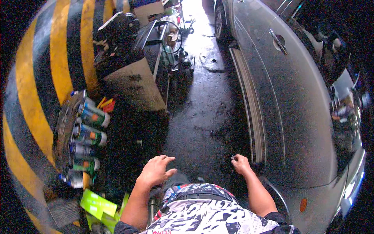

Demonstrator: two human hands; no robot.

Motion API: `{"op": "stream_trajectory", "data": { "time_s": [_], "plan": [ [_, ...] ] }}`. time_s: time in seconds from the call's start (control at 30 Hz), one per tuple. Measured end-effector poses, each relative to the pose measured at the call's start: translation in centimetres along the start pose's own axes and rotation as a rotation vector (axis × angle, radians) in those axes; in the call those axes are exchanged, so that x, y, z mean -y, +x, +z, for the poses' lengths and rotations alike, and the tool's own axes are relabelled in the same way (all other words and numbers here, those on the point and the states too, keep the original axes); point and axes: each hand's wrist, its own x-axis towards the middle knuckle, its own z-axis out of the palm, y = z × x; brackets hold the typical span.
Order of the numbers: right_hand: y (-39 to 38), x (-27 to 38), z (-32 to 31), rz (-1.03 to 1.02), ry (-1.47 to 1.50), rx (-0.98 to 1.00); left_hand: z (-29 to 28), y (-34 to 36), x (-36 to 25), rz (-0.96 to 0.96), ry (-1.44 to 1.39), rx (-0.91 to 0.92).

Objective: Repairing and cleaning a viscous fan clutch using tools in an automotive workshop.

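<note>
One silver-grey car (298,105) takes up the right side of a dim work area, facing a wall (58,43) striped in yellow and black. Between them runs a dark, shiny floor (191,128), its right edge meeting the car's pale sill (246,101). A cardboard box (136,85) stands tilted toward the floor's left edge; nearer the person, a blurred row of bottles or cans (91,136) lines a rack beside the wall. Over the floor, the person's left hand (156,170) is spread, thumb well apart from the fingers, with nothing visible in it. The right hand (241,164), near the sill's closer end, pinches narrowly on a small object (233,158), too blurred to identify. Judging by that pinch, picking up appears done; the object hangs above the floor, near its right edge, and putting it down or fitting it seems to remain undone.
</note>
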Motion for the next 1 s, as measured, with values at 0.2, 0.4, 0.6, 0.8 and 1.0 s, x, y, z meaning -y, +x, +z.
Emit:
{"op": "stream_trajectory", "data": {
  "time_s": [0.2, 0.4, 0.6, 0.8, 1.0],
  "plan": [
    [13.3, -0.5, 0.5, 0.030, -0.077, 0.095, -4.4, 16.6, 7.0, 0.045, -0.206, -0.258],
    [18.9, -12.1, -1.2, 0.498, -0.275, 0.348, -15.1, 37.8, 6.9, 0.074, -0.142, 0.052],
    [27.8, -12.5, -4.5, 0.748, 0.406, -0.087, -24.1, 62.3, 2.1, 0.344, -0.107, 0.075],
    [45.7, -5.6, -11.5, 0.687, -0.094, -0.042, -22.9, 84.9, 5.7, 0.100, 0.037, 0.067],
    [74.6, 7.4, -29.7, 0.442, -0.013, 0.076, -26.0, 98.6, 10.4, -0.327, -0.191, 0.106]
  ]
}}
